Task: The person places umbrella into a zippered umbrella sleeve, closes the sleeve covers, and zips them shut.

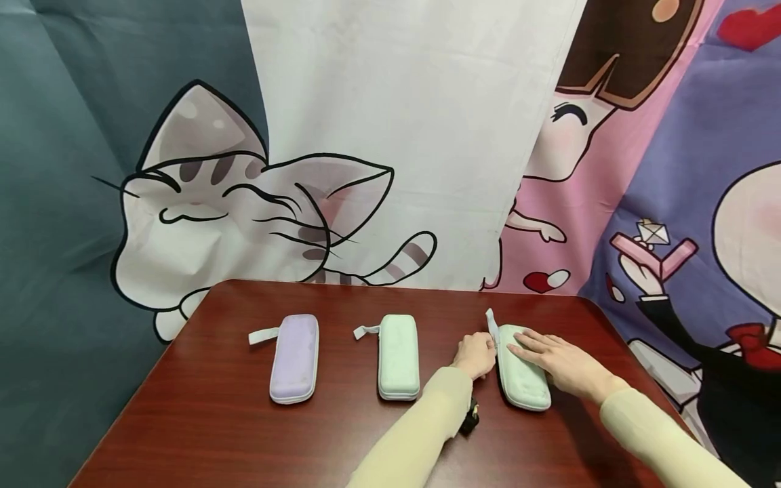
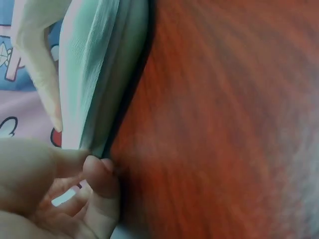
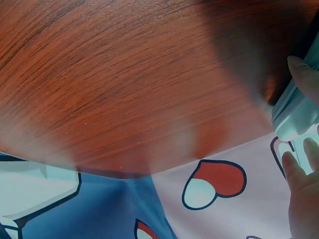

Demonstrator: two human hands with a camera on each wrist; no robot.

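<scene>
A mint green zippered case [image 1: 525, 369] lies at a slant on the right side of the table. My left hand [image 1: 474, 355] is at its left edge, thumb and fingertips pinching at the zipper [image 2: 97, 127]; the pull itself is hidden in the fingers. The case's pale wrist strap [image 1: 491, 324] sticks up beside that hand. Across the case top rests my right hand [image 1: 564, 362], its fingers extended over the lid. In the right wrist view, the thumb [image 3: 304, 77] touches the case's side. The zipper seam looks closed where it shows.
Another mint green case [image 1: 398, 357] with a strap lies mid-table, left of my left forearm. Farther left is a lilac case [image 1: 295, 359] of the same shape. A cartoon-printed cloth [image 1: 403, 135] hangs behind the dark red wooden table [image 1: 244, 440].
</scene>
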